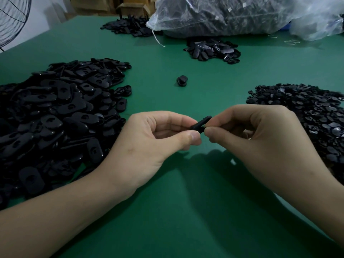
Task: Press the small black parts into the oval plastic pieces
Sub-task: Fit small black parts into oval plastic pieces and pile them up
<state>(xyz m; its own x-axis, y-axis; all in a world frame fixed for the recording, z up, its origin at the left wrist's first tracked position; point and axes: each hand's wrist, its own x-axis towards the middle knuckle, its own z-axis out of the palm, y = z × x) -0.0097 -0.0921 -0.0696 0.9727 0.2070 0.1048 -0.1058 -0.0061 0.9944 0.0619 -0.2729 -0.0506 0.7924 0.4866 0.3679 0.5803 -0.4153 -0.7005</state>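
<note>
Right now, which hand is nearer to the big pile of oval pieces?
Left. The left hand is just right of the pile of oval pieces; the right hand is farther off, beyond it.

1. The left hand [158, 135] and right hand [251, 138] meet above the green table [167, 202], both pinching one oval plastic piece [201, 122] seen edge-on between the fingertips.
2. A large heap of oval pieces [55, 112] lies on the left; a heap of small black parts [307, 118] lies on the right.
3. A lone black part [182, 80] sits on the table beyond the hands.
4. At the far side a clear plastic bag [232, 15] of dark parts lies with a smaller pile [212, 50] just in front.
5. A wire fan guard [13, 19] stands far left.
</note>
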